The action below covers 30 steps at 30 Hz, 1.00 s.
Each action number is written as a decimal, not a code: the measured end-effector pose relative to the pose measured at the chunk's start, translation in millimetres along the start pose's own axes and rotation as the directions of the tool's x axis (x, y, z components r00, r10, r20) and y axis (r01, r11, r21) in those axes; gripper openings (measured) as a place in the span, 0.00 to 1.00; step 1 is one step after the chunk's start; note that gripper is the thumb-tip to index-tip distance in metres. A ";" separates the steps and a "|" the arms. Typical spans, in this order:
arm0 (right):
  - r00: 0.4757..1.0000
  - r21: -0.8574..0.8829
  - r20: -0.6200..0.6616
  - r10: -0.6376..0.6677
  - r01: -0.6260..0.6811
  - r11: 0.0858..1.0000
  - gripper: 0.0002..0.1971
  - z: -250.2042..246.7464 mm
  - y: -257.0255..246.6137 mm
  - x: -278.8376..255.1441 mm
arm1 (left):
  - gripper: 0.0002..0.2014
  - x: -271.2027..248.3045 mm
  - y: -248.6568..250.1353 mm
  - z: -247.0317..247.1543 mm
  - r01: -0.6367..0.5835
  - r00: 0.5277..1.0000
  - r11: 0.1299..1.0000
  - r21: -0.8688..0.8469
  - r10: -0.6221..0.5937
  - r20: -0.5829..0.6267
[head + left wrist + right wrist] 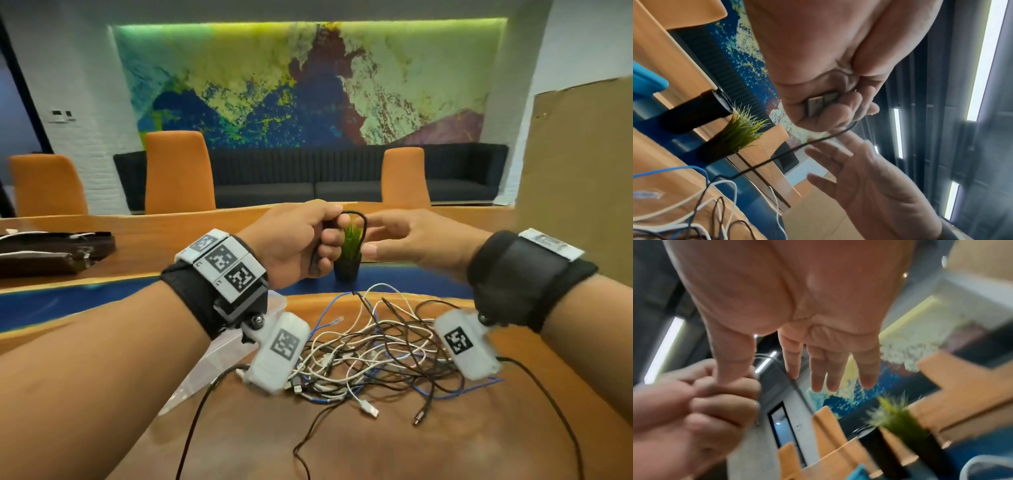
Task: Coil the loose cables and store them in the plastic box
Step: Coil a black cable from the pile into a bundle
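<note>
Polished wooden tabletop (342, 445) with a blue inlaid band carries the work area, and all positions below are referenced to the small black pot of green artificial grass (347, 255) standing on that band. On the near side of the pot lies a tangled heap of white, blue and black cables (373, 346), ending in several loose plugs. A clear plastic box (274, 301) sits near-left of the pot, touching the heap's left edge and largely hidden by the left forearm.

Raised just in front of the pot, the left hand (294, 240) has its fingers curled tight round a thin black cable (356, 219); the left wrist view shows a flat metal plug (822, 102) clamped inside that fist. From the fist the cable arches over and drops past the pot into the heap. The right hand (407, 240) hovers just right of the pot with fingers straight and slightly apart, holding nothing (its thumb tip appears to touch the left knuckles in the right wrist view, which is blurred).

Handling judgement: the cable looks light, limp and smooth-jacketed, so it should bend into loops easily but may slip or spring open if released. Its lower run is caught among other strands; pulling hard may drag the whole heap. Recommended hold: keep the plug end anchored in the left fist and take the hanging run between the right thumb and fingers just below the arch, feeding loops into the left hand. Avoid sharp bends at the plug.
</note>
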State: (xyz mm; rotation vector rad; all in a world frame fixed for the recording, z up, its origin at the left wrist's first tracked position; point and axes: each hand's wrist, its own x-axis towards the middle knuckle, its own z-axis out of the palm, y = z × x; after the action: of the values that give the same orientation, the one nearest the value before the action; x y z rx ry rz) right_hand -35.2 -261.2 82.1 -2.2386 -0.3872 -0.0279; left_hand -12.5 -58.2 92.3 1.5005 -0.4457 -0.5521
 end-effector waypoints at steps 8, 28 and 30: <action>0.949 0.436 -0.316 0.015 0.132 0.890 0.07 -7.5 1.0 9.2 | 0.16 -18.4 7.3 -18.6 -0.121 0.990 0.917 -0.380 0.141 0.026; 0.894 -0.619 -0.104 -0.436 0.285 0.732 0.04 -18.0 -87.5 -40.4 | 0.11 -29.2 13.8 5.7 -0.418 0.876 0.720 0.554 0.481 0.037; 0.873 -0.566 -0.182 -0.453 0.284 0.774 0.04 -31.6 -94.7 -42.7 | 0.11 -32.2 12.3 5.5 -0.427 0.882 0.748 0.507 0.467 0.054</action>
State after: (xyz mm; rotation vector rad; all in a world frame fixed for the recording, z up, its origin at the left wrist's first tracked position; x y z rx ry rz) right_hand -99.4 -240.0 167.1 -2.5898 -0.7168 -0.7811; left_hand -40.8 -43.6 106.7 1.8243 -0.9179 0.0231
